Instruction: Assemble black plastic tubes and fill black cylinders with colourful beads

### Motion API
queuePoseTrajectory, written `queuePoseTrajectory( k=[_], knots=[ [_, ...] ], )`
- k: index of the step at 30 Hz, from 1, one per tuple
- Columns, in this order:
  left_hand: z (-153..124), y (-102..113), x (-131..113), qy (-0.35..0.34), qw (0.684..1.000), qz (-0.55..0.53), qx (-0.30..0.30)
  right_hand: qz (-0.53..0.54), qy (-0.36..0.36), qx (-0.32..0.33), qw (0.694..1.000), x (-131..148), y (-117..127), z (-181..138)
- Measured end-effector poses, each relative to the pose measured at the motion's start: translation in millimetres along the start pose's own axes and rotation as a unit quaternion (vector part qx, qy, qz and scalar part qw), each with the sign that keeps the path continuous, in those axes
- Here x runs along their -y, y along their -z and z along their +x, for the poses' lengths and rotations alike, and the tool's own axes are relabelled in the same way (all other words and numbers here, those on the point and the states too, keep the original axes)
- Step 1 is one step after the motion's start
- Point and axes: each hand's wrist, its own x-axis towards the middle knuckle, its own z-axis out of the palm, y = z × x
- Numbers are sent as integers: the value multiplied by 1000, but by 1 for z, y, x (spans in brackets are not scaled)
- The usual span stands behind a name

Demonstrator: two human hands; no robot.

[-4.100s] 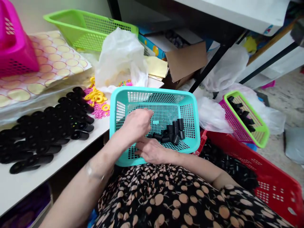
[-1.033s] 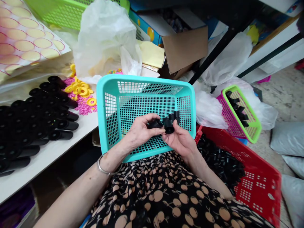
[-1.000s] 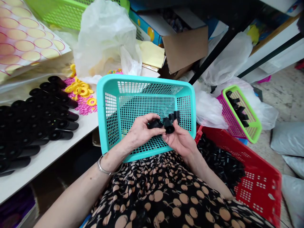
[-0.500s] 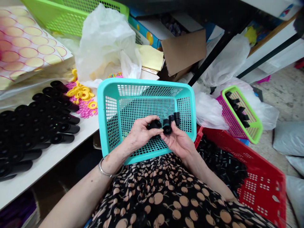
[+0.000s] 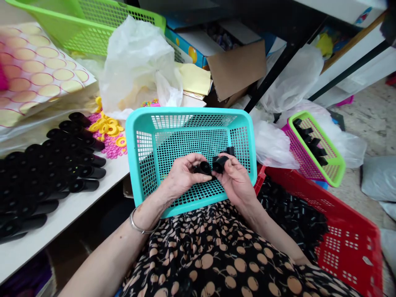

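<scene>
Black tubes [image 5: 220, 163], one in each hand [image 5: 182, 175] [image 5: 239, 178]

A head-worn camera looks forward and down into a turquoise basket [image 5: 190, 111].

L hand [image 5: 182, 175] & R hand [image 5: 238, 181] v. close tog., fingers [image 5: 195, 157] bent, forearms [image 5: 105, 247] in inv. V

I am stationed in what appears to be a small-parts workshop. Indicators: black tubes [image 5: 51, 165] in rows on the surface [image 5: 116, 171], loose yellow rings [image 5: 108, 128], a red crate [image 5: 355, 220] heaped with black parts [image 5: 295, 214], a turquoise basket [image 5: 188, 110] before me.
</scene>
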Motion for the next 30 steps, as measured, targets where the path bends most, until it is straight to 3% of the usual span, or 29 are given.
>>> queuePoseTrajectory(
  k=[6, 9, 13, 15, 18, 20, 22, 27, 30],
  knots=[
    [0, -1, 3, -23, 1000, 14, -8, -13, 13, -4, 1000, -2, -2, 6],
    [1, 2, 3, -54, 997, -22, -49, -25, 23, -18, 999, 3, 9, 17],
    [7, 9, 1, -77, 987, -57, -129, -183, 24, -22, 983, 8, 37, 38],
    [10, 13, 0, -67, 981, -69, -168, -361, 54, 8, 931, 7, 51, 43],
    [13, 18, -2, -49, 969, -94, -221, -608, 151, 107, 772, 3, 57, 38],
    [13, 21, -3, -43, 965, -103, -239, -689, 192, 177, 676, 0, 51, 31],
    [13, 23, -3, -42, 963, -102, -246, -733, 203, 224, 609, -2, 42, 24],
    [10, 25, -6, -42, 960, -98, -260, -806, 179, 270, 495, -8, 21, 18],
    [9, 26, -7, -44, 958, -102, -263, -819, 168, 271, 477, -10, 17, 19]
  ],
)
